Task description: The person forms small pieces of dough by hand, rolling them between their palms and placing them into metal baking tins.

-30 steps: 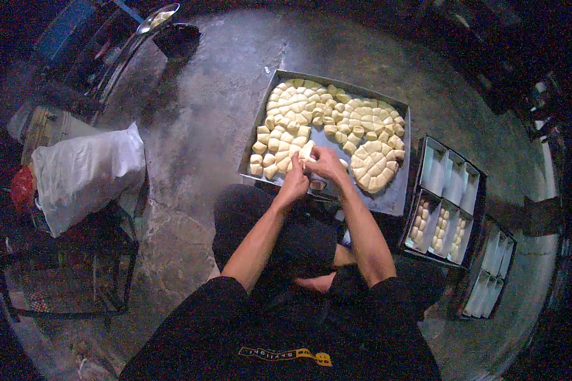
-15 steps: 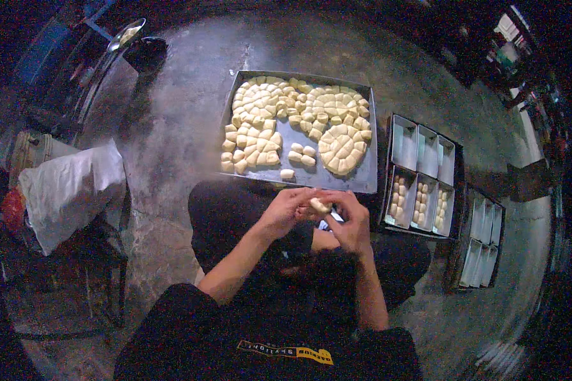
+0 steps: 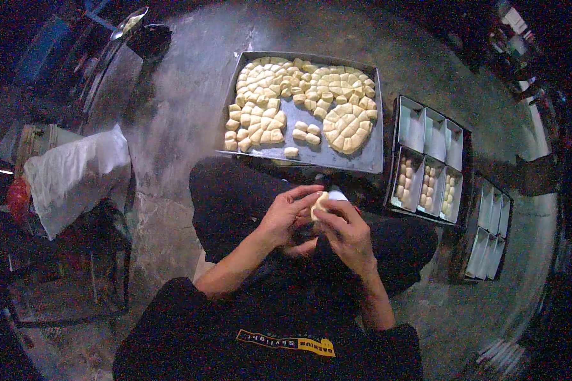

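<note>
Both hands at work in front of the near edge of the metal tray (image 3: 362, 157), above the lap, off the tray. One dough piece (image 3: 320, 207) is in the fingertips. Right hand (image 3: 347, 233) pinches it from the right side, thumb and fingers pressed in. Left hand (image 3: 287, 213) pinches from the left, index finger extended along the top; its lower fingers are partly hidden, can't tell how far they curl.

Status as it lies:
- Metal tray: most of the dough sits here as scored slabs and cut chunks along the far edge, in the near left corner and along the right edge. The round scored slab (image 3: 348, 129) by the right edge is cut, but its wedges sit touching.
- Smooth shaped pieces: a cluster of four (image 3: 306, 133) mid-tray, plus a single one (image 3: 291, 152) just inside the near edge. These look finished to me, the one in hand not yet.
- First pan set (image 3: 410, 125), right of the tray: dough rows (image 3: 428, 188) show in the three near-row pans only.
- Second pan set (image 3: 486, 203), beyond its near right corner: no dough I can make out.

My read: early stage, far more cut dough than shaped.
</note>
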A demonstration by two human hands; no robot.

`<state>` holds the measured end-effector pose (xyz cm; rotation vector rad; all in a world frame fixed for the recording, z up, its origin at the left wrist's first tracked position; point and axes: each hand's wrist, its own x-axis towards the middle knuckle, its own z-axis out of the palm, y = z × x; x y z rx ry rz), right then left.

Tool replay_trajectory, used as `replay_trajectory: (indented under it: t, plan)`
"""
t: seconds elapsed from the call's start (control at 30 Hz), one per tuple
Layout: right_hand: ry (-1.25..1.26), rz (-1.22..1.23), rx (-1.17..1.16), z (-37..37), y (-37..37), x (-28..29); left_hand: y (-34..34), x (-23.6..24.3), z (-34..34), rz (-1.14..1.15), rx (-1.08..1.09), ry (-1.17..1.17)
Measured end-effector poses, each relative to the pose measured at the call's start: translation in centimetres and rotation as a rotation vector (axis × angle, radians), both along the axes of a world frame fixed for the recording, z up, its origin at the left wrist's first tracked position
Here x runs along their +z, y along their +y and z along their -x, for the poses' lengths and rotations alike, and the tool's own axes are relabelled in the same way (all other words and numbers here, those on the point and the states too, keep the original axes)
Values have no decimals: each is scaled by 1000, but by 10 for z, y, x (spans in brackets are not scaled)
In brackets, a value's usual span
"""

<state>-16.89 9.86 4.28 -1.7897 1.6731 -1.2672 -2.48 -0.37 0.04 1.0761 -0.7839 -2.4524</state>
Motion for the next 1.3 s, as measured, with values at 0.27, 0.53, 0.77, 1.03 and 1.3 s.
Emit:
replay_trajectory:
  t: [0.27,0.53,0.77,1.03,1.3]
  plan:
    - [-430,-373,-153,7,6,-15,3,19,-14,1014,-199,-13]
    - [18,-288,-142,4,-4,5,3,3,-19,660,-69,-141]
    - [-26,-343,-55,-3,-19,3,1,13,-23,366,-153,-52]
    - [-118,-435,173,7,-22,8,-14,6,-35,225,-265,97]
    - [-4,-534,164,3,-27,-9,3,-4,-32,664,-201,-127]
